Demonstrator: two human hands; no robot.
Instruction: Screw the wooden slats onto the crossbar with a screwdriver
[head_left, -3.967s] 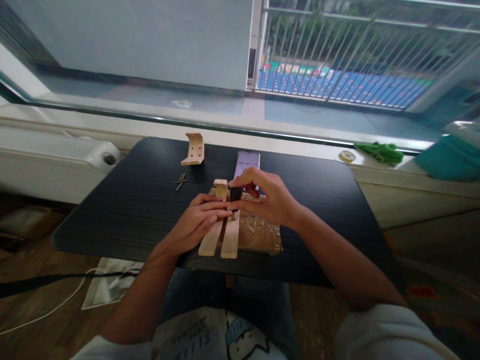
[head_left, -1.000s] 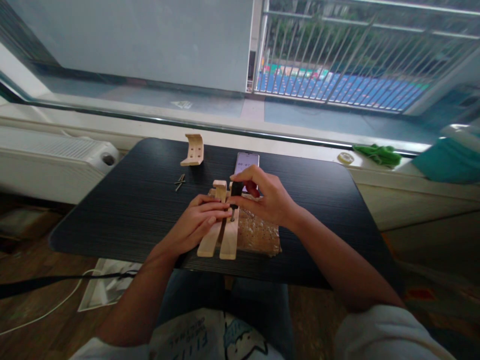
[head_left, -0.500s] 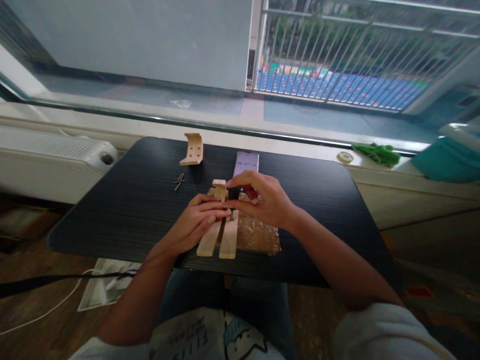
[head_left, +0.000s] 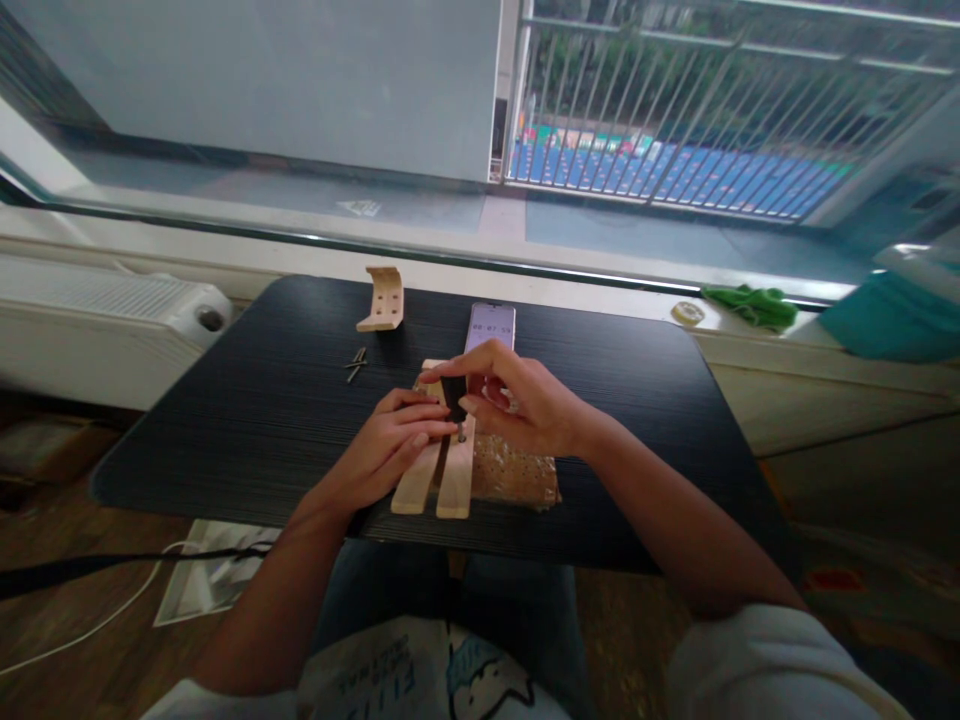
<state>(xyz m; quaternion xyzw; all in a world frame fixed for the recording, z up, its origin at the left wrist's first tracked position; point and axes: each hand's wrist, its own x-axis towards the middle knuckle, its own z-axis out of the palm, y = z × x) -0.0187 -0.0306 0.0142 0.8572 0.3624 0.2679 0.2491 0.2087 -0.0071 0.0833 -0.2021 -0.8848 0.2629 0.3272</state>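
My right hand [head_left: 529, 400] is closed around the short black handle of a screwdriver [head_left: 454, 398], its index finger stretched over the top. Below the handle, the metal tip meets a screw [head_left: 462, 435] in a pale wooden slat [head_left: 454, 485]. A second wooden slat [head_left: 412, 490] lies alongside on the left. Across both slats rests my left hand [head_left: 390, 440], fingers extended, their tips close to the screwdriver. The far end of the wooden pieces is partly hidden by my hands. Under and right of the slats is a brown block in clear bubble wrap [head_left: 517, 470].
A curved wooden piece with holes [head_left: 385, 300] stands at the back of the black table [head_left: 247, 400]. Several loose screws [head_left: 356, 364] lie before it. A phone [head_left: 491, 325] shows a timer beyond my hands. A tape roll [head_left: 688, 313] and green cloth [head_left: 750, 306] are on the sill.
My right hand's index finger has shifted left over the top of the screwdriver, and the black handle has tilted and moved slightly left. My left hand stays in place.
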